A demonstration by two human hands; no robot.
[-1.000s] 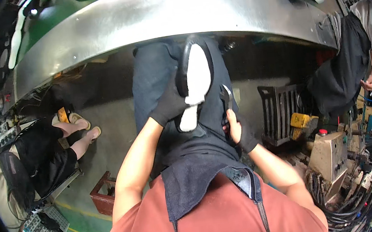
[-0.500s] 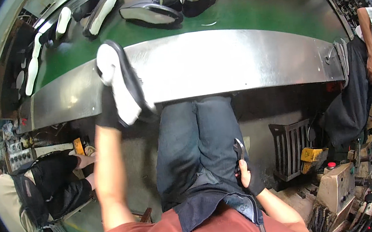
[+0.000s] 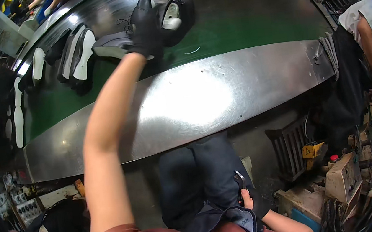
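Observation:
On the green work surface my left hand (image 3: 146, 37), in a black glove, is closed around a black shoe (image 3: 145, 6) whose toe points away from me; the fingers are partly hidden. Right beside it stands a black lace-up shoe (image 3: 183, 7) with a pale insole. A dark shoe (image 3: 112, 42) lies on its side just left of the hand. Down by my right thigh, my right hand (image 3: 252, 202), in a black glove with bare fingertips, grips a metal hand tool with a curved head (image 3: 240, 178).
More shoes (image 3: 80, 59) with pale soles lie left on the green surface (image 3: 231, 33). A metal ledge (image 3: 263, 70) runs across in front of my knees. At right are a co-worker's arm (image 3: 368, 49), a slatted dark stand (image 3: 288, 150) and a machine with a red button (image 3: 339, 176).
My left hand has left the pale-soled shoe it held over the ledge; two shoes now lie side by side at left. It has reached farther out to a black shoe. My right hand stays put.

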